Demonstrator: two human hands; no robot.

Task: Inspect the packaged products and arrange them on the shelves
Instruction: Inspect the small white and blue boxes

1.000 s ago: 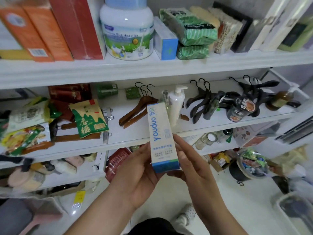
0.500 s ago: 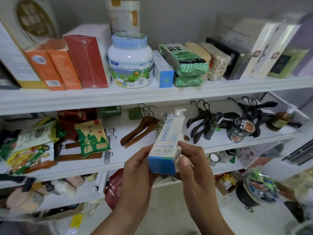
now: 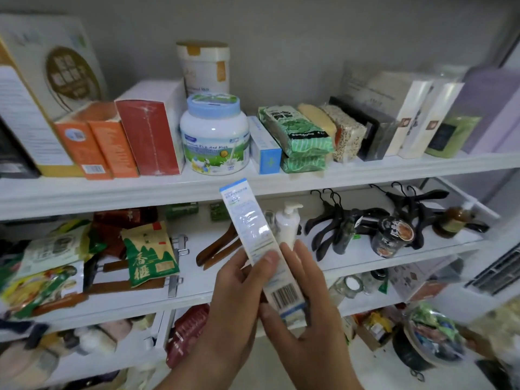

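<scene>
The box tilts before the shelves, barcode toward us. Our left grip and right grip hold it.

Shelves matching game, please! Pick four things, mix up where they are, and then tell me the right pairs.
1. slim box
2. milk tub
3. black hangers
4. green snack bag

A. top shelf
B. middle shelf, right part
C. held by left hand and right hand
D. middle shelf, left part

Pairs: 1-C, 2-A, 3-B, 4-D.
</scene>
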